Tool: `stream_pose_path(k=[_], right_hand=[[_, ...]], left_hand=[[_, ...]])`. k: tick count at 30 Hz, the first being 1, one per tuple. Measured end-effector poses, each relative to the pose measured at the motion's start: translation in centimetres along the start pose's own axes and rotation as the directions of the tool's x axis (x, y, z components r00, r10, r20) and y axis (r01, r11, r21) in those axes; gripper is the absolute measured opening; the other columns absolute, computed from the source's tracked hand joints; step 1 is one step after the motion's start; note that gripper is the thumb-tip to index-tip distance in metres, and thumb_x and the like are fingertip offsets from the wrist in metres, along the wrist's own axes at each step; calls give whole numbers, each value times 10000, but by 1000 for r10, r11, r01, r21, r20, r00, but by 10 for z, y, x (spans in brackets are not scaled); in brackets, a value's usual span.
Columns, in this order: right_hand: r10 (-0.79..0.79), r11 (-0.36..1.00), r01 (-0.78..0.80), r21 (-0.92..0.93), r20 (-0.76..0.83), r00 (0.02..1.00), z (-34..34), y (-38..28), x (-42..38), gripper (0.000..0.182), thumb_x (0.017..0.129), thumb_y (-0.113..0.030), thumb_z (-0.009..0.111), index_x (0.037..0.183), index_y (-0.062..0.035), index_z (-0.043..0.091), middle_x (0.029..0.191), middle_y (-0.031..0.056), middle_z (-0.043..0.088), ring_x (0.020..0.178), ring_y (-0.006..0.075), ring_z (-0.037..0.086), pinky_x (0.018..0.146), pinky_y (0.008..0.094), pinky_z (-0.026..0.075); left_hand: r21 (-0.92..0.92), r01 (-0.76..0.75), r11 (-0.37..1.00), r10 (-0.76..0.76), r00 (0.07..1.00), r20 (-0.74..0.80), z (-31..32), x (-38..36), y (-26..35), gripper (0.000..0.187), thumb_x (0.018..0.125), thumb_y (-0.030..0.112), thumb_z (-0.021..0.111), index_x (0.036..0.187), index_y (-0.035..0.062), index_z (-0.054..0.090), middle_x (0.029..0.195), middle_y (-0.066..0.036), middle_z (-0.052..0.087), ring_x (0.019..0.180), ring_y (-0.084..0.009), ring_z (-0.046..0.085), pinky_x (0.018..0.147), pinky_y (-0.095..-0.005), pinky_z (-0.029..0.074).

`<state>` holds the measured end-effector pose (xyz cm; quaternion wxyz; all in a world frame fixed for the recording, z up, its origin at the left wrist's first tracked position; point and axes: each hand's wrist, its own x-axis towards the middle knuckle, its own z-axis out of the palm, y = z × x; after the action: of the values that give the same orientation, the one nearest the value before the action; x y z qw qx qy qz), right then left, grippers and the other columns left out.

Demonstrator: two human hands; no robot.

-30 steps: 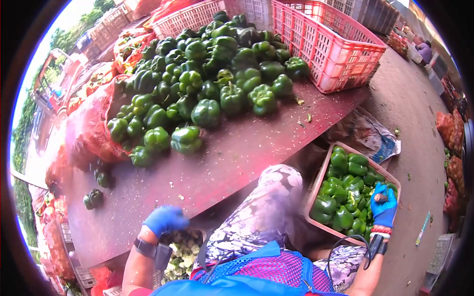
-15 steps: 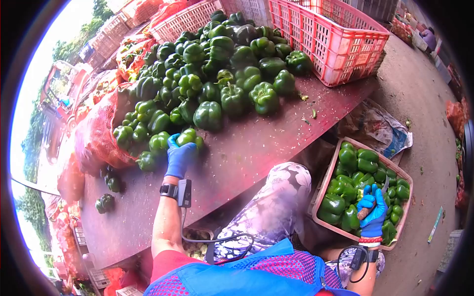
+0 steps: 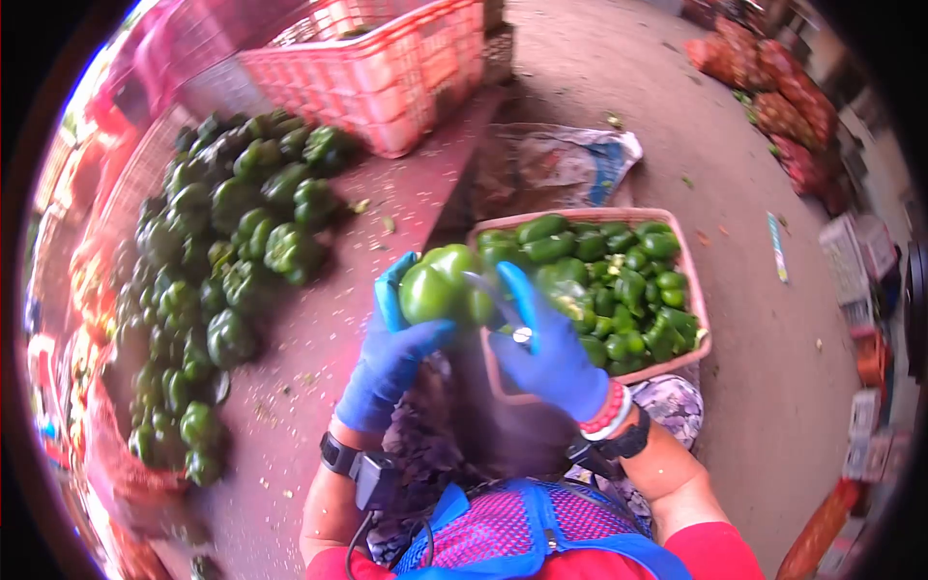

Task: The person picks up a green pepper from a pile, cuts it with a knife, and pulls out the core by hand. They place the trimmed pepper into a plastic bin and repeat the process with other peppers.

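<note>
Held up in front of me, a green bell pepper (image 3: 437,288) sits in my left hand (image 3: 389,358), its blue-gloved fingers curled around it. My right hand (image 3: 553,360), gloved in blue too, is closed on a small knife (image 3: 494,294). The blurred blade lies right at the pepper's right side; most of the handle is hidden in the glove. Beneath and beyond my right hand stands a pink crate (image 3: 705,307) filled with green bell peppers. To the left, a large heap of darker green bell peppers (image 3: 232,336) lies on the reddish table (image 3: 300,416).
A tall red plastic crate (image 3: 387,92) stands on the table's far end. Crumpled sacking (image 3: 570,159) lies behind the pepper crate. Filled red net bags (image 3: 773,82) line the far right of the concrete floor (image 3: 744,387). Small pale bits litter the tabletop.
My left hand has lifted a bell pepper off the heap and brought it right, to my front. My right hand has risen from the crate with the knife to meet it. The view has turned right.
</note>
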<state>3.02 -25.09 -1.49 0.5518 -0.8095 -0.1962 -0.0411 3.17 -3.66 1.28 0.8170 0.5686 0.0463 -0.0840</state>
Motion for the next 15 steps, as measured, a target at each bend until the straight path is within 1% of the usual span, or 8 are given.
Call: stream_pose_path(k=[1, 2, 4, 6, 7, 11, 14, 15], right_hand=[[-36, 996, 29, -82, -82, 996, -2, 4, -1, 756, 834, -95, 650, 1497, 56, 319, 1287, 331, 573, 1164, 483, 583, 970, 468, 493], [39, 995, -46, -84, -82, 996, -12, 5, -2, 794, 827, -75, 647, 1509, 72, 267, 1332, 346, 530, 1198, 474, 566, 996, 468, 480], [16, 981, -35, -192, -96, 995, -28, 24, -8, 826, 822, -55, 625, 1521, 84, 208, 1351, 364, 497, 1204, 487, 553, 1010, 475, 470], [45, 969, -75, -236, -130, 990, -35, 36, -13, 836, 818, -42, 611, 1526, 87, 184, 1356, 375, 479, 1202, 496, 546, 1006, 482, 471], [58, 963, -94, -253, -144, 988, -37, 41, -16, 842, 816, -36, 604, 1528, 88, 172, 1358, 380, 470, 1201, 501, 543, 1004, 485, 471], [75, 916, -115, -385, -117, 990, -35, 44, -20, 889, 793, -6, 603, 1533, 94, 121, 1324, 394, 477, 1180, 516, 544, 981, 508, 476], [279, 907, -299, -295, -108, 954, -31, 49, -20, 904, 842, -74, 661, 1542, 74, 109, 1368, 340, 512, 1239, 480, 546, 1036, 468, 465], [284, 925, -299, -233, -98, 954, -30, 51, -21, 904, 850, -81, 664, 1543, 74, 103, 1369, 334, 514, 1239, 473, 550, 1038, 469, 465]], left_hand=[[155, -70, 985, 66, 997, 31, 13, 12, -15, 927, 713, 63, 790, 1507, 36, 312, 1395, -123, 490, 1242, -226, 530, 1029, -363, 496], [229, -106, 968, 100, 994, 36, 26, 21, -25, 989, 679, 121, 846, 1503, 35, 305, 1392, -134, 489, 1244, -227, 528, 1034, -364, 493], [302, -174, 937, 160, 985, 71, 42, 34, -48, 991, 669, 36, 852, 1503, 66, 319, 1456, -100, 451, 1331, -220, 474, 1125, -361, 411], [349, -153, 925, 121, 986, 112, 52, 39, -57, 1050, 634, 67, 909, 1498, 69, 311, 1463, -118, 437, 1344, -225, 461, 1136, -375, 405], [340, -164, 926, 121, 982, 144, 55, 41, -61, 997, 658, 110, 905, 1472, 61, 332, 1402, -142, 500, 1279, -230, 527, 1076, -373, 469], [424, 136, 895, -153, 988, 5, 55, 52, -72, 834, 701, 187, 877, 1369, 39, 401, 1227, -142, 623, 1103, -221, 641, 927, -344, 559], [583, 74, 809, -65, 997, -37, 63, 49, -73, 840, 661, 199, 885, 1337, 30, 416, 1222, -150, 615, 1101, -216, 633, 931, -349, 553], [638, 29, 769, 0, 999, -45, 67, 47, -71, 845, 651, 204, 887, 1330, 25, 417, 1209, -151, 615, 1093, -215, 633, 928, -349, 552]])
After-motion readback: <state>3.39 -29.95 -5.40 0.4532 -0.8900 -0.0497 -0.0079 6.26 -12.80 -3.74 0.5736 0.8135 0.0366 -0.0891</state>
